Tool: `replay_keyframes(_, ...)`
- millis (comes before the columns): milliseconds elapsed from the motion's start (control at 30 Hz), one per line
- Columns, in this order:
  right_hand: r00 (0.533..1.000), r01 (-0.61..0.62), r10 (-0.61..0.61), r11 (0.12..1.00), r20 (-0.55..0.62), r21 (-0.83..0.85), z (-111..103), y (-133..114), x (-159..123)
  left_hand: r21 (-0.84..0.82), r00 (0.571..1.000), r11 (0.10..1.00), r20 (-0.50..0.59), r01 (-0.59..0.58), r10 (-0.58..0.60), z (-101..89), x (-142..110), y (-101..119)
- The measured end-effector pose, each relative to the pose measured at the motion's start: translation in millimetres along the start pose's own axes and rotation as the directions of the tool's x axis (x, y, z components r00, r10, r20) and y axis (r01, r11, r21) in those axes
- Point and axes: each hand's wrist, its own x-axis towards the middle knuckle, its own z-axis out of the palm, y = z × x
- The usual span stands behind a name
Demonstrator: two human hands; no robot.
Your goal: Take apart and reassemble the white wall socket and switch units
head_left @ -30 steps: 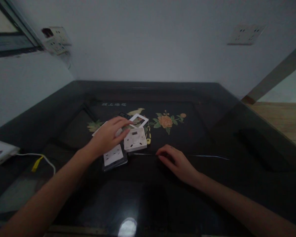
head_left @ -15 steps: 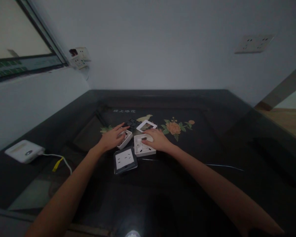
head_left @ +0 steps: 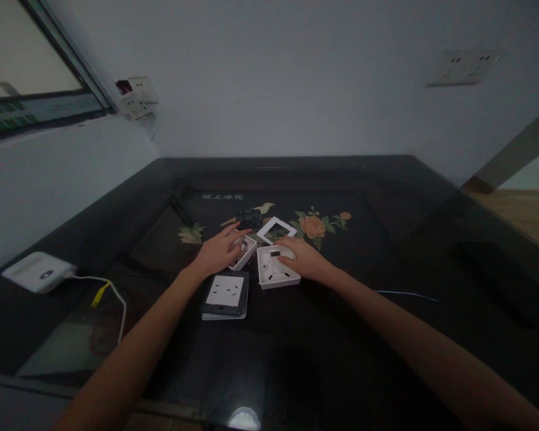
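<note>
My left hand (head_left: 218, 252) rests over a small white socket back box (head_left: 248, 256), fingers stretched past its far side and thumb at the inside; the hand covers part of the box. With my right hand (head_left: 308, 261) I grip a second white back box (head_left: 269, 276) by its right side, thumb inside the open tray. A dark-framed socket panel with a white face (head_left: 225, 291) lies nearer to me, below my left hand. Beyond the boxes lie a white square frame (head_left: 266, 232) and a black plastic frame (head_left: 250, 218).
The glossy dark table (head_left: 341, 359) has a printed flower (head_left: 313, 227). A white device (head_left: 38, 272) with a cable and yellow tag (head_left: 99, 294) sits at left. A thin wire (head_left: 406, 293) lies at right. Wall sockets (head_left: 463, 67) are on the wall behind.
Both hands and both back boxes have moved to the right. The socket panel has turned a little and now lies apart from the right box. The view has shifted slightly.
</note>
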Motion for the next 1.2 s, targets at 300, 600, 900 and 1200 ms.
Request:
replay_keyframes(300, 0.993, -0.115, 0.116, 0.992, -0.012, 0.046, -20, 24, -61, -0.048, 1.0, 0.999, -0.021, -0.022, 0.021, 16.7, 10, 67)
replay_keyframes(600, 0.978, -0.209, 0.21, 0.973, -0.003, 0.093, -40, 37, -120, -0.132, 0.995, 0.987, -0.032, -0.095, 0.091, 30.4, 25, 115)
replay_keyframes(900, 0.975, -0.214, 0.219, 0.97, -0.032, 0.119, -46, 38, -146, -0.317, 0.988, 0.938, -0.107, -0.142, 0.113, 30.1, 31, 124)
replay_keyframes(1200, 0.944, -0.276, 0.294, 0.952, -0.15, 0.128, -72, 30, -150, -0.427, 0.991, 0.898, -0.122, -0.108, 0.061, -14.8, -13, 89)
